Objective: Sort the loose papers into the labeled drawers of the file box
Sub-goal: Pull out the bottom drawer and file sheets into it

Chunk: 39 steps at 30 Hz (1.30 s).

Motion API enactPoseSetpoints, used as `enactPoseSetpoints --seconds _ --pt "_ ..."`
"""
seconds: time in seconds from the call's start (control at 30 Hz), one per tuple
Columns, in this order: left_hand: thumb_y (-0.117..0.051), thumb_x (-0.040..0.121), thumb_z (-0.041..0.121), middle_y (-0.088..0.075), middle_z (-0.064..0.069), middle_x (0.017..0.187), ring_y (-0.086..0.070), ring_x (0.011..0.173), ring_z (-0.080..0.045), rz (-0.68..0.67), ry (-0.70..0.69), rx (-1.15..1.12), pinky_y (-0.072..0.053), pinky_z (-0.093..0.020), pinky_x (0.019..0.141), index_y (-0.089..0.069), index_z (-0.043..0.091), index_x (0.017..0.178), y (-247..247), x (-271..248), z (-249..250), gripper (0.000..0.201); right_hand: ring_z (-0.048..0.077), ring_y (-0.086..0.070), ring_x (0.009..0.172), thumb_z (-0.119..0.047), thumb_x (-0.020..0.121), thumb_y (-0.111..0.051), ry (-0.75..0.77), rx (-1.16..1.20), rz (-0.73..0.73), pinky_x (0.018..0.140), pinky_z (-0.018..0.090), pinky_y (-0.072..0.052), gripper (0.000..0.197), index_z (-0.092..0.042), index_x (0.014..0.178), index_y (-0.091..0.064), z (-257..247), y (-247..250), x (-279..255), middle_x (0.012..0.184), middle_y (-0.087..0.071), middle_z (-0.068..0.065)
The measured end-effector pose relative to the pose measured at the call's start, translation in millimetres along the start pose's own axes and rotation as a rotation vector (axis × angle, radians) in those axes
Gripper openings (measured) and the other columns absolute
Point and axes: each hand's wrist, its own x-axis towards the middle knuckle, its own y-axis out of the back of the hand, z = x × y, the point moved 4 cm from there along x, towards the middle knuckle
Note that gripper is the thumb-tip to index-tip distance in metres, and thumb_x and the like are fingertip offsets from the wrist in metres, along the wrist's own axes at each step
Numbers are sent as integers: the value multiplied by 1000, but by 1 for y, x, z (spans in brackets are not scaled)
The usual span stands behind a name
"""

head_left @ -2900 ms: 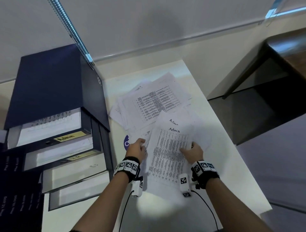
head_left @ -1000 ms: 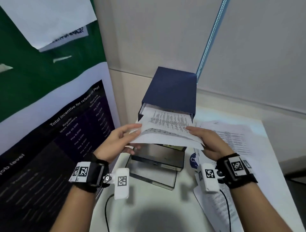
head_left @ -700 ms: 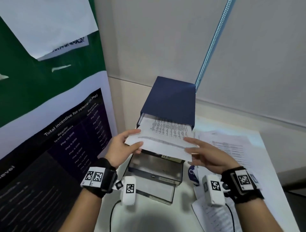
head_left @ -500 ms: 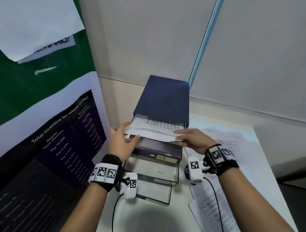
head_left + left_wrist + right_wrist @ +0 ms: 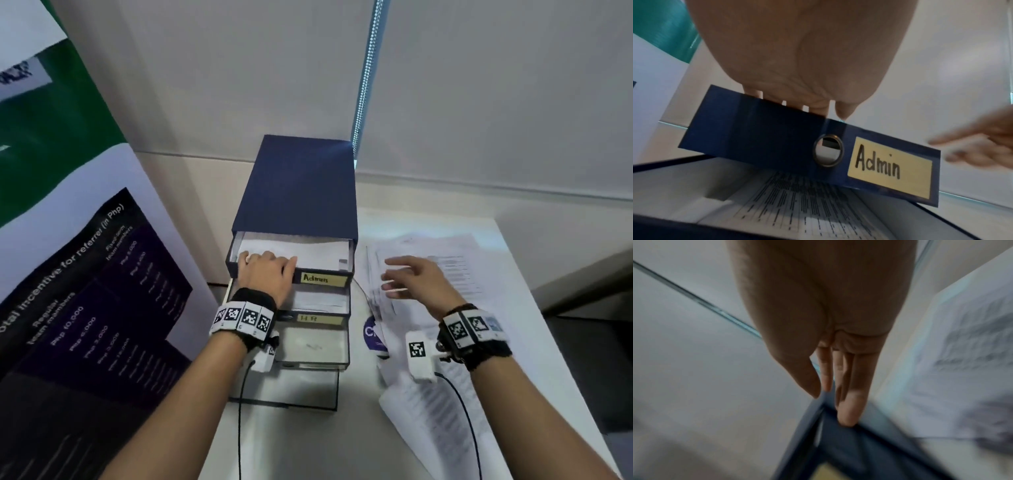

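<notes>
The navy file box [image 5: 301, 185] stands at the back of the white table. Its top drawer, labelled Admin [image 5: 323, 279], is pulled out a little with white papers [image 5: 308, 248] lying inside. My left hand [image 5: 267, 262] lies over the drawer's front; in the left wrist view its fingers [image 5: 813, 108] reach straight down behind the front panel [image 5: 777, 139]. My right hand [image 5: 407, 277] hovers empty, fingers spread, over the loose printed papers [image 5: 455, 267] right of the box. In the right wrist view its fingers [image 5: 846, 402] are straight near the box's corner [image 5: 838, 443].
Below Admin, the HR drawer [image 5: 320, 318] and two lower drawers [image 5: 311, 346] stick out in steps, with printed sheets [image 5: 797, 203] in the HR one. A tall poster banner [image 5: 85, 274] stands close on the left. The table's right edge [image 5: 561, 359] borders the paper pile.
The sheets both hands carried from the pile have gone into the Admin drawer. My right hand has let go and swung right over the loose papers; my left stays at the drawer front.
</notes>
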Motion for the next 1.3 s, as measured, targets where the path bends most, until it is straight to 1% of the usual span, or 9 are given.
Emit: enactPoseSetpoints --seconds 0.23,0.33,0.47,0.57,0.73,0.9,0.97,1.07,1.3 --pt "-56 95 31 -54 1 100 -50 99 -20 240 -298 -366 -36 -37 92 -70 25 106 14 -29 94 19 34 -52 124 -29 90 -55 -517 -1048 100 103 39 -44 53 -5 136 -51 215 113 -26 139 -50 17" --pt "-55 94 25 -54 3 99 -49 99 -17 73 -506 -436 -34 -35 94 -70 28 106 -23 -51 156 19 41 -28 142 -13 97 -43 -392 -1178 -5 109 46 -38 61 -9 153 -20 268 92 -49 162 -10 16" --pt "-47 91 8 -52 -4 127 -51 121 -25 -542 -383 -202 -37 -37 105 -61 26 127 -135 -72 199 43 30 -31 142 -11 99 -44 -158 -1009 -140 113 38 -32 42 -9 140 -51 263 84 -66 152 -37 7" --pt "-46 92 6 -49 -15 141 -50 129 -31 -836 -210 -124 -43 -38 105 -49 9 138 -196 -95 208 46 33 -48 122 -29 91 -60 -320 -800 250 103 37 -40 44 -15 133 -56 275 137 -74 136 -46 15" --pt "-48 93 13 -53 -9 124 -56 113 -31 -665 -122 -185 -48 -35 94 -59 13 123 -234 -119 223 32 35 -56 117 -39 77 -79 -561 -502 384 87 32 -45 87 -4 142 -32 305 182 -94 133 -51 18" --pt "-41 83 -13 -67 2 110 -59 111 -19 -644 -37 -509 -44 -22 86 -69 17 99 -239 -121 238 44 20 -65 84 -27 67 -90 -489 -194 462 76 26 -54 60 -9 115 -61 313 186 -95 106 -70 9" --pt "-39 84 -15 -68 -1 105 -63 88 -16 -662 -49 -603 -45 -21 77 -74 30 87 -242 -120 243 57 20 -65 80 -29 66 -90 -467 -182 459 71 24 -50 49 -6 103 -68 314 186 -97 96 -71 8" --pt "-40 95 -1 -60 -1 79 -45 52 -10 -550 51 -776 -41 -22 60 -65 31 109 -239 -116 250 43 22 -68 69 -29 68 -89 -457 -93 489 58 23 -48 30 -5 79 -73 317 195 -101 76 -72 8" --pt "-71 82 4 -45 11 54 -46 54 -10 -629 192 -892 -46 -22 70 -69 15 113 -254 -111 264 32 21 -55 56 -38 82 -76 -473 -97 537 53 25 -41 43 -7 60 -57 335 232 -118 60 -57 7"
